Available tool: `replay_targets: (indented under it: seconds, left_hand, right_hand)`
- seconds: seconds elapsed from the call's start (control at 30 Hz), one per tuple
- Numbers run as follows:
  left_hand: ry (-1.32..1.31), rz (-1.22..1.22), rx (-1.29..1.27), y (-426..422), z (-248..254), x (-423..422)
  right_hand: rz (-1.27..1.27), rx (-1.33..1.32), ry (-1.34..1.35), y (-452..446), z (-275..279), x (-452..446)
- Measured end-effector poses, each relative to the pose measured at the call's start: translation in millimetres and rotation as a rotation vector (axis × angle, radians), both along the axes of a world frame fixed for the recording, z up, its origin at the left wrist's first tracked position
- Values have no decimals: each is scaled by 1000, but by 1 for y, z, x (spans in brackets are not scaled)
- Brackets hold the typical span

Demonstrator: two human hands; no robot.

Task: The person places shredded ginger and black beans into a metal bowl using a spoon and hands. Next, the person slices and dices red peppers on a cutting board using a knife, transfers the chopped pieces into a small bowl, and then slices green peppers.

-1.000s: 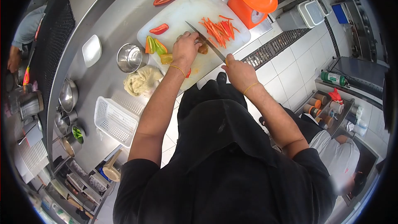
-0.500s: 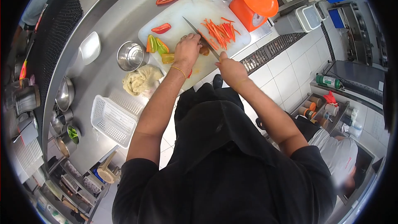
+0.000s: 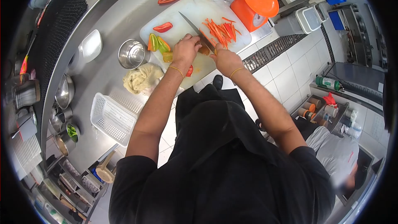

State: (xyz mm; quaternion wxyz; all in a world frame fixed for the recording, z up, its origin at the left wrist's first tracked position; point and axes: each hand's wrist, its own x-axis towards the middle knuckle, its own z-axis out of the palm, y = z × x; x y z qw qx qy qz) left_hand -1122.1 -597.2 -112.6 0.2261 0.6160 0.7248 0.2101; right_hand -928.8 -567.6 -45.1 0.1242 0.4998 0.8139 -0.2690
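The person's left hand was half curled over the middle of a milky-white rectangular plastic cutting board, fingertips bent down beside a brownish-orange piece of pepper; whether they gripped it could not be told. The right hand, over the board's near right edge, was closed around the handle of a long, pointed steel knife, its blade slanting across the board beside the left fingers.

Thin red-orange pepper strips lay loose on the board's right side; a glossy red pepper wedge and green-and-orange pepper wedges lay on its left. The pepper looked light, firm but bendable, probably slick on its skin and easily bruised, best pinned from above with tucked fingertips. The knife looked stiff and fairly light, to be held only by its handle.

Compared with a second earlier, the knife's tip reached farther over the board, and the right hand had come closer to the left. The strips lay much the same.
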Motion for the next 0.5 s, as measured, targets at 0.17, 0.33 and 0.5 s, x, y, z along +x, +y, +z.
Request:
replay_targets:
  seconds: [0.17,0.33,0.5]
  left_hand:
    - [27,-45,-50,5,7,-6]
    - [51,-76,-27,2,4,-8]
    - [47,-72,-38,8,5,-9]
  right_hand:
    - [-46,-87,-88,-21,12,11]
    - [-28,8,59,9,-10,-13]
    - [-36,-71,-75,-15,20,3]
